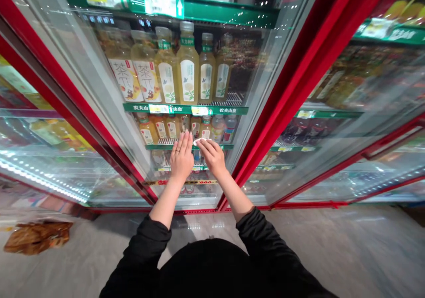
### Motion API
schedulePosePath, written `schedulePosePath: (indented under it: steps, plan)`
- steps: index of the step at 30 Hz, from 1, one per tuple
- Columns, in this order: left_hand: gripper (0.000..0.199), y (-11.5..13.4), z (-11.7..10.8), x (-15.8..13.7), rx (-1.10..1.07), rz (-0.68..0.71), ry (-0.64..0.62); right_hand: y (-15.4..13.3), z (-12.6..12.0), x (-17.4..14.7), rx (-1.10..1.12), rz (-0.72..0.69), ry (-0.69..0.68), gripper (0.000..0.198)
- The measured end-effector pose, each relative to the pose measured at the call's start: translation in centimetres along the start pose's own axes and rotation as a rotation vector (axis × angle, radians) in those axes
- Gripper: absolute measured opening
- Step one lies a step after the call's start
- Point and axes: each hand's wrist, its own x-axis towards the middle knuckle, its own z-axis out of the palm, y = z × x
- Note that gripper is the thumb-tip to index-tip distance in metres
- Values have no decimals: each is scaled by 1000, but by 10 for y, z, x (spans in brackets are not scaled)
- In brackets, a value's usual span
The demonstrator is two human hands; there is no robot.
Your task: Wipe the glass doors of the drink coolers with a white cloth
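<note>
My left hand (182, 154) lies flat on the glass door (159, 160) of a red-framed drinks cooler, its fingers stretched upward and a ring on one of them. Just right of it, my right hand (212, 156) presses a small white wad (200, 141), which looks like tissue or cloth, against the same pane. Its fingers are bent over the wad and hide part of it. Behind the glass stand tea bottles (187, 67) on a green-edged shelf, with smaller bottles (206, 129) on the shelf below, partly covered by my hands.
Red door frames (282, 85) run up both sides of this pane. More glass-fronted cooler sections stand left and right. On the grey floor (206, 227) at the left lies a crumpled brown bag or wrapping (38, 237).
</note>
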Motion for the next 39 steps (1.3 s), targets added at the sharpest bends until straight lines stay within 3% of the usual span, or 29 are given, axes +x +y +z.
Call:
schedulePosePath:
  steps: [3,8,11,19,24,28,32,37,39]
  plan:
    - [86,9,1,6,-3,54,-4,15,-11,-16,3,20,-41,37]
    - [85,18,0,13,-47,59,-82,28,-17,-16,7,156,307,31]
    - [85,22,-2,10,-46,62,-139,22,-8,-7,-6,240,398,31]
    - [78,19,2,7,-2,49,-203,32,-10,-38,44,154,337,29]
    - [81,21,7,7,-5,21,-208,32,-6,-30,36,405,509,32]
    - [80,20,8,7,11,28,-214,21,1,-23,77,315,395,32]
    - [82,16,7,7,19,52,-208,27,-8,-40,92,264,302,30]
    - [88,18,7,6,2,46,-204,43,-18,-35,18,434,497,34]
    - [89,20,8,6,-9,34,-209,43,-17,-25,25,439,489,35]
